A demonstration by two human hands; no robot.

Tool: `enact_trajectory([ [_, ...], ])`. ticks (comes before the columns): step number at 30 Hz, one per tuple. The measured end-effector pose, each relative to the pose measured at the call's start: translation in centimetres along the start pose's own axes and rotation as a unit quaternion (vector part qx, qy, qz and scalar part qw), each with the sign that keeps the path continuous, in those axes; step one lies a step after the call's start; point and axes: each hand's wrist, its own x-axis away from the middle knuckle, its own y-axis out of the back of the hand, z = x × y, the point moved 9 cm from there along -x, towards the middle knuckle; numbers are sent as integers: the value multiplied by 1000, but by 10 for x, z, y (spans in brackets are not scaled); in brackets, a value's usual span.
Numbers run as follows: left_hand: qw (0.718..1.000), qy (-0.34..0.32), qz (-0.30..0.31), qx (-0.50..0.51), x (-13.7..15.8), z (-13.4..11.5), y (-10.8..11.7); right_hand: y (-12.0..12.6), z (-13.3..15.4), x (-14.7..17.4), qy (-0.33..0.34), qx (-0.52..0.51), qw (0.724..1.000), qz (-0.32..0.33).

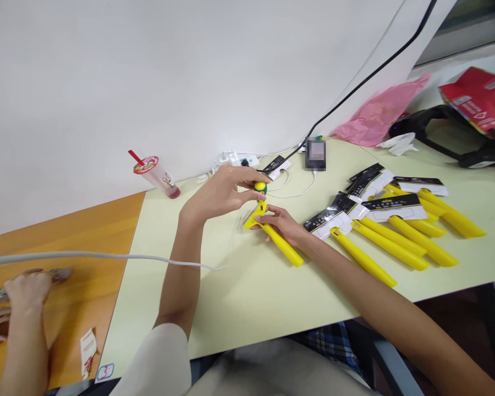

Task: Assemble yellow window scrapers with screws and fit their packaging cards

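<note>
My left hand (225,192) is closed, with thumb and fingers pinching the yellow and green handle of a short screwdriver (260,188). The screwdriver stands upright, and its lower end meets the head of a yellow scraper (282,246). My right hand (284,224) grips that scraper near its head, while the long handle slants down to the right. A metal blade edge shows on the head's left side. Whether the screwdriver tip sits in a screw is too small to tell. Right of my right hand lie several more yellow scrapers (390,242) with black and white card sleeves (332,215).
A drink cup (159,176) with a red straw stands by the wall. Cables, a power strip (247,160) and a dark device (315,154) lie behind my hands. A white cable (107,255) crosses on the left. Another person's hand (28,289) rests over the orange table (86,275).
</note>
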Motion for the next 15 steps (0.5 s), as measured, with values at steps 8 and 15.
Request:
enact_trajectory([
  [8,995,-31,-95,-3,-4,-2,13,2,12,2,55,34,998,-21],
  [15,951,-71,-291,75,12,-10,55,4,17,2,98,47,993,-51],
])
